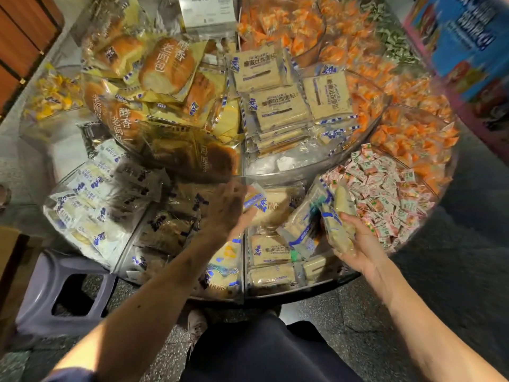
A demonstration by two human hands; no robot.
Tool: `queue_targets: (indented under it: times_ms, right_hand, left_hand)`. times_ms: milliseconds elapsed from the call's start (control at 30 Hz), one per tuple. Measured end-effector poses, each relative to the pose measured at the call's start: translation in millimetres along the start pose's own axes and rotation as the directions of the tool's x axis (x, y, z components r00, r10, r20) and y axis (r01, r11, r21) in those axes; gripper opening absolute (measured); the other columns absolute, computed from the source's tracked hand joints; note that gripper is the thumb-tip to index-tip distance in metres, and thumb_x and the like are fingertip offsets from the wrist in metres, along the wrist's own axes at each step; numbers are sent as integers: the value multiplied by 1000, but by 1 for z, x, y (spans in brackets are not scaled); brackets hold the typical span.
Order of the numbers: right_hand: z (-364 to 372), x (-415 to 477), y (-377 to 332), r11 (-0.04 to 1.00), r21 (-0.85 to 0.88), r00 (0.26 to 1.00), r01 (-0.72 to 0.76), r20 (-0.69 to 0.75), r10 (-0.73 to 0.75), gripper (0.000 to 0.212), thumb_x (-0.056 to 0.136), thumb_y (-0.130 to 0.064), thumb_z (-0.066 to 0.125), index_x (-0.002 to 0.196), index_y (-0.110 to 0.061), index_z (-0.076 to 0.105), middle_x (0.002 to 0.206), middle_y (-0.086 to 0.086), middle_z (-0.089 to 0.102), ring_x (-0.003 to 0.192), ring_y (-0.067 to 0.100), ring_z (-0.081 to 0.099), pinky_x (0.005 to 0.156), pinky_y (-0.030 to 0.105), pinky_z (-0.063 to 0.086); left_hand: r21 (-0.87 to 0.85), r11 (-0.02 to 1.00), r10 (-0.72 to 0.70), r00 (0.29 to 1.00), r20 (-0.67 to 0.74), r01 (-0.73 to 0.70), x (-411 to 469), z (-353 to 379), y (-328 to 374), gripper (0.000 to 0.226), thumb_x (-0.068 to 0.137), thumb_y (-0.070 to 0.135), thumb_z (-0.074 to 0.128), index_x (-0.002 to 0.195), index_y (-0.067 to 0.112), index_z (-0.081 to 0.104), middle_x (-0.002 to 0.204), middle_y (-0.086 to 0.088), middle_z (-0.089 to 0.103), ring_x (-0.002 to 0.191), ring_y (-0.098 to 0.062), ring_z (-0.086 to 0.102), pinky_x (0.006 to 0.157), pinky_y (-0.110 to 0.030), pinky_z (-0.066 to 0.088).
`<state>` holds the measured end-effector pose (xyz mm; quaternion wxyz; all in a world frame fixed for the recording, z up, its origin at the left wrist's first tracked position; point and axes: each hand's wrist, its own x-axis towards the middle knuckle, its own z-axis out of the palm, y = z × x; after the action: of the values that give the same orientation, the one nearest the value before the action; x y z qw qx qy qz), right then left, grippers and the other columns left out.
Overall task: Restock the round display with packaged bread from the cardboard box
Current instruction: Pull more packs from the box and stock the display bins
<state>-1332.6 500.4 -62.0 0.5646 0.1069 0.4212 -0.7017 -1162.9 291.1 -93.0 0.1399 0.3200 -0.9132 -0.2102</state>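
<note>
Curled round a sliced-bread packet (pixel 339 224), the right hand (pixel 360 245) has a closed grip and holds it on edge over the bay just right of the clear divider (pixel 244 260) in the lower tier of the round display (pixel 316 292). That bay already holds several like packets, some flat, some leaning. The left hand (pixel 224 210) reaches across the far end of the divider, fingertips at a blue-and-yellow packet (pixel 254 198); blur hides whether its grip pinches the packet or only touches it. Left of the divider lie dark-wrapped bread packets (pixel 165 224); further right of it, past the bay, is a heap of pink-wrapped sweets (pixel 385 194). Well left of the divider stands a grey stool (pixel 55 293), and the brown edge beyond it may be the cardboard box (pixel 9 260), though too little shows to be sure

This looks like the placing step, with the bay partly filled. The next move likely calls for lowering the held packet in among the leaning ones, clear of the sweets, then going back to the box for more
</note>
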Motion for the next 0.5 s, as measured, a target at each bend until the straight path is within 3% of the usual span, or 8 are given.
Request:
queue_targets:
  times_ms: [33, 100, 233, 300, 367, 500]
  right_hand:
    - [-1, 0, -4, 1000, -1, 1000, 12, -9, -12, 104, 7, -17, 101, 104, -10, 62, 70, 7, 73, 53, 16, 69, 42, 24, 53]
    - [-2, 0, -10, 999, -8, 999, 34, -17, -35, 103, 7, -21, 101, 101, -11, 62, 69, 5, 73, 52, 14, 69, 42, 22, 53]
    - [0, 1, -14, 999, 7, 999, 47, 4, -47, 99, 9, -22, 101, 100, -12, 62, 68, 3, 73, 52, 13, 69, 41, 21, 52]
    - [3, 3, -11, 999, 18, 999, 40, 14, -40, 98, 12, -21, 102, 100, -12, 61, 68, 4, 73, 53, 13, 69, 42, 22, 53]
    - [8, 6, -8, 1000, 12, 1000, 12, 27, -13, 97, 14, -21, 102, 102, -11, 61, 69, 4, 73, 52, 13, 69, 41, 22, 52]
    - [25, 14, 7, 999, -12, 998, -32, 48, 32, 97, 15, -24, 102, 103, -12, 62, 72, 3, 74, 55, 12, 70, 43, 22, 54]
  left_hand:
    - [115, 993, 14, 996, 88, -24, 1, 2, -12, 47, 83, 30, 77, 123, 11, 63, 104, -16, 64, 93, -33, 60, 81, -39, 49]
    - [152, 988, -3, 986, 167, -23, 2, 3, -22, 60, 82, 36, 78, 132, 12, 55, 108, -16, 63, 96, -32, 60, 81, -39, 48]
    - [-31, 998, 61, 995, 81, -59, 2, -6, -17, 55, 85, 19, 77, 131, 8, 50, 94, -12, 66, 82, -30, 66, 69, -33, 50]
    - [-245, 968, -63, 998, 3, 62, -1, -21, -17, 38, 95, 19, 65, 128, 8, 50, 89, 0, 66, 71, -16, 67, 63, -26, 52]
    - [-475, 851, -252, 968, 1, 222, -4, -42, -27, 28, 99, 23, 59, 122, 9, 54, 95, 6, 65, 76, -4, 65, 64, -18, 53]
    - [-712, 567, -499, 861, 103, 414, -25, -87, -67, 14, 100, 11, 51, 104, 20, 60, 98, -10, 67, 82, -23, 66, 64, -26, 53]
